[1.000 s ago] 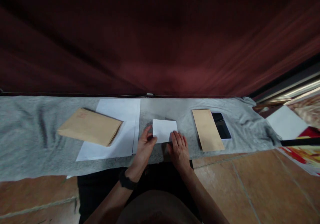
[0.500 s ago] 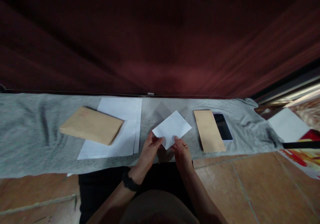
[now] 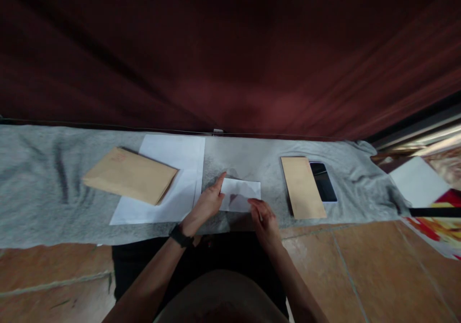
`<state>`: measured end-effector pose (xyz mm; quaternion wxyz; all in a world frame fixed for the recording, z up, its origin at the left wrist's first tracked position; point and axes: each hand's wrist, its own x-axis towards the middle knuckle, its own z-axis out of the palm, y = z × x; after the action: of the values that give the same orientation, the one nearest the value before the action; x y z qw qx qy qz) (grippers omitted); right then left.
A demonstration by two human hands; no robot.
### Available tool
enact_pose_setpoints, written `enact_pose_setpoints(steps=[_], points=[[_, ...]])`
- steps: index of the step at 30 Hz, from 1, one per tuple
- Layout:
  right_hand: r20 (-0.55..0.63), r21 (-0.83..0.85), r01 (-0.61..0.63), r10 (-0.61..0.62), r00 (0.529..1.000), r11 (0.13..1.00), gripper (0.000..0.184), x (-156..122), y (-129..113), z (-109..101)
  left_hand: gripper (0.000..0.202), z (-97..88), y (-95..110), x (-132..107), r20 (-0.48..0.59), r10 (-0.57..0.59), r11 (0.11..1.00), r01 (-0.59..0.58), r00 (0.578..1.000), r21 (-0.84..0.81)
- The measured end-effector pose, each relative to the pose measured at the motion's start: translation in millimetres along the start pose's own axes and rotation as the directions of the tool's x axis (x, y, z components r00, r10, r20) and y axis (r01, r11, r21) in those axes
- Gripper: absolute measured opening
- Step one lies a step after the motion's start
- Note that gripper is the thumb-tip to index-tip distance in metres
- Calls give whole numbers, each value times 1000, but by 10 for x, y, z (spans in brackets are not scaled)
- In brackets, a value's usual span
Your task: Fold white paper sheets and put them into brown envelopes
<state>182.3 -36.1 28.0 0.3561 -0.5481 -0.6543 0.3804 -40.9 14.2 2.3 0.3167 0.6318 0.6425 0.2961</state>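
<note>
A small white paper piece (image 3: 245, 188), squared to the cloth's edge, lies in front of me on the grey cloth (image 3: 248, 152). Along its left edge rests my left hand (image 3: 210, 199), open, the index finger stretched forward past the far left corner and the thumb close to the paper's side. My right hand (image 3: 265, 217) is at the near right corner, its fingers bent but apart, fingertips on or just over the paper; the lower fingers are partly hidden. Neither hand visibly grips the sheet. A shadow falls across the paper's middle.
On the left, a thick brown envelope (image 3: 131, 175) overlaps larger white sheets (image 3: 176, 150). To the right lie a flat brown envelope (image 3: 303, 188) and a phone (image 3: 323, 182). A dark red curtain-like surface (image 3: 230, 73) rises behind; tiled floor (image 3: 324, 265) is below.
The white paper has turned from a diagonal position to straight and now lies lower on the cloth. Both hands have loosened from its near corner and moved apart to its left and right sides.
</note>
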Motion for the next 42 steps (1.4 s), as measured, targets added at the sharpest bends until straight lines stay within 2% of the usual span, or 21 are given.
enact_pose_setpoints(steps=[1,3,5,8,11,13,14,17,19,23,28,31,42], points=[[-3,-144,103,-104,995,984,38,41,23,17,78,-7,4,20,54,-14,1000,13,998,20],[51,-369,239,-237,970,898,42,126,81,72,80,-23,33,34,129,-40,995,28,991,96],[118,-518,300,-281,952,801,47,193,139,138,78,-39,87,5,134,-61,986,39,989,159],[185,-631,331,-278,943,701,52,234,188,209,76,-48,215,-102,112,-105,964,73,988,257],[216,-670,341,-265,940,660,56,236,194,226,66,-7,384,-227,-19,-75,921,77,997,382],[231,-679,348,-263,937,646,58,231,203,221,56,72,492,-292,-78,34,893,5,996,449],[239,-681,356,-265,934,640,59,225,215,219,53,126,536,-316,-61,107,882,-67,992,467],[268,-683,397,-295,917,614,64,193,275,220,54,320,604,-355,88,292,844,-300,952,444],[272,-690,416,-321,907,592,69,166,312,226,61,432,597,-361,129,333,827,-355,934,436],[250,-709,397,-320,914,582,71,146,309,230,71,522,526,-357,107,318,819,-330,942,470],[236,-717,369,-293,927,591,63,177,268,207,75,482,460,-359,113,289,799,-305,951,518],[170,-730,315,-285,943,607,62,189,314,178,75,458,426,-372,107,281,789,-293,954,539],[53,-751,232,-293,955,618,59,175,473,-2,72,403,342,-435,14,203,798,-174,979,577]])
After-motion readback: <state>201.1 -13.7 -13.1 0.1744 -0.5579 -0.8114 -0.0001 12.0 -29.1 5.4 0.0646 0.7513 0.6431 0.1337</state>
